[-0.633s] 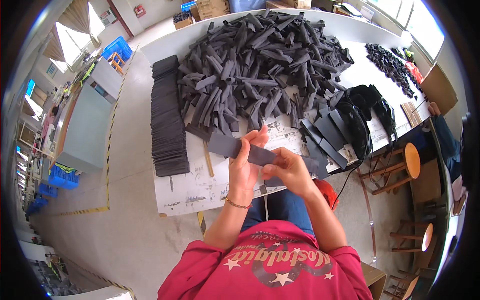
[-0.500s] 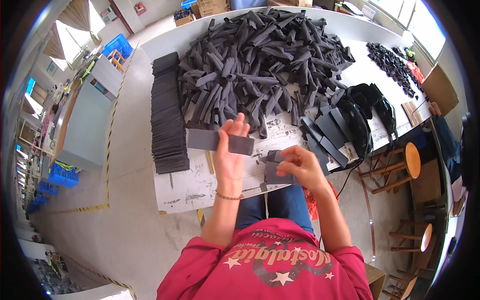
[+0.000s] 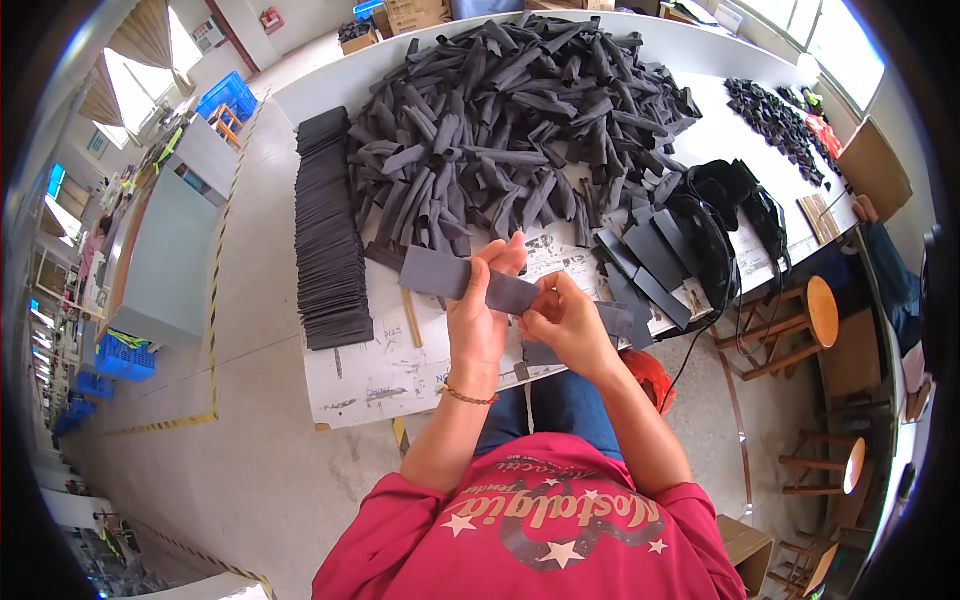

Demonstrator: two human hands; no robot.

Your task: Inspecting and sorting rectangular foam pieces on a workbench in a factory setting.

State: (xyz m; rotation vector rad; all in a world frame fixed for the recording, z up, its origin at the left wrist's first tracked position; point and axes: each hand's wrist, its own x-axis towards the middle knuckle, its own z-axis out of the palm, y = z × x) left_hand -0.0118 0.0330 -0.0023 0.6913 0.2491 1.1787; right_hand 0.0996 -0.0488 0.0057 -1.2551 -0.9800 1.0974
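L hand (image 3: 478, 315) is gripping a flat grey strip (image 3: 468, 281) above the bench (image 3: 380, 375); 0.5 s ago it was reaching toward the neat stack (image 3: 328, 240). R hand (image 3: 568, 322) is now pinching the strip's end w/ its grip closed.

A round wooden stool (image 3: 822, 311) stands right of the tabletop (image 3: 380, 375); blue crates (image 3: 228, 97) sit far left of it.

Bright daylight from windows (image 3: 150, 60) at the upper corners, soft shadows, sharp centre, strong fisheye bending and dark vignette at the rim
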